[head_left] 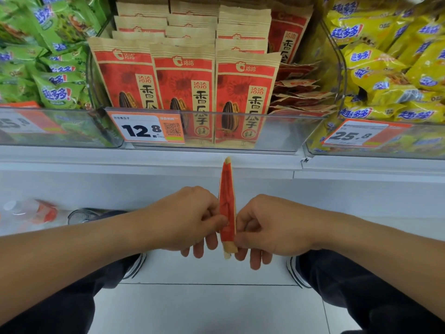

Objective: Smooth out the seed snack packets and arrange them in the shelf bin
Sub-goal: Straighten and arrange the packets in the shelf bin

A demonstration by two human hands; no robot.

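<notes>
One red sunflower-seed packet (pixel 227 208) is held edge-on, near of the clear shelf bin (pixel 277 131). Left hand (pixel 190 220) and right hand (pixel 269 225) pinch its opposite faces. Three rows of matching packets (pixel 184 90) stand upright in the bin.

matt kraft-paper seed packets (pixel 184 75), glossy clear plastic bin (pixel 277 131)

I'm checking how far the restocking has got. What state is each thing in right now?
held packet: edge-on to the camera, pinched from both sides, outside the bin
left hand: pinching the packet
right hand: pinching the packet
front packets: upright, three rows facing out
side packets: lying flat in a loose pile
shelf bin: clear front wall, partly filled
</notes>
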